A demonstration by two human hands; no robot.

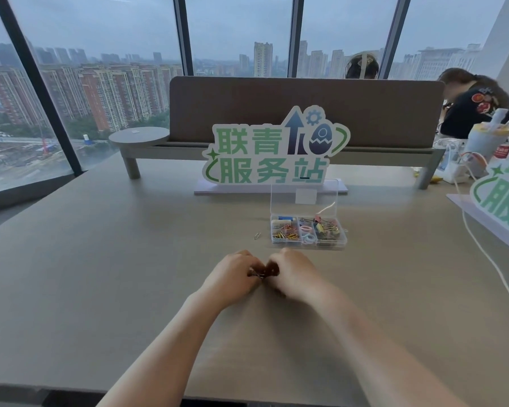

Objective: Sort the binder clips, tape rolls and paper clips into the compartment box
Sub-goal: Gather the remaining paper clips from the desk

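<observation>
Grip: the left hand (232,276) and right hand (294,273) meet knuckle to knuckle low on the table, fingers curled in, pinching between them a small dark binder clip with thin wire handles (260,273); the clip is mostly hidden by the fingers.
Forearms: both bare, reaching in from the near edge and converging at the hands.
Surface: smooth, matte, grey-beige wooden table top (100,259), wide and flat, with open room to the left of the hands and between hands and box.
Loose item: one thin silver wire paper clip (257,235) lies alone on the table, just left of the box.
Box: clear, hard plastic rectangular compartment box (308,245) beyond the hands, slightly right, its see-through lid (304,196) standing upright at the back.
Contents: coloured paper clips (285,232) in the left front cell; pale pink and blue tape rings (307,234) in the middle; mixed binder clips (326,228) on the right.
Beyond: a glossy white and green cut-out sign (272,148) on a flat base, behind the box.
Right edge: a white cable (482,248) trails across the table.
</observation>
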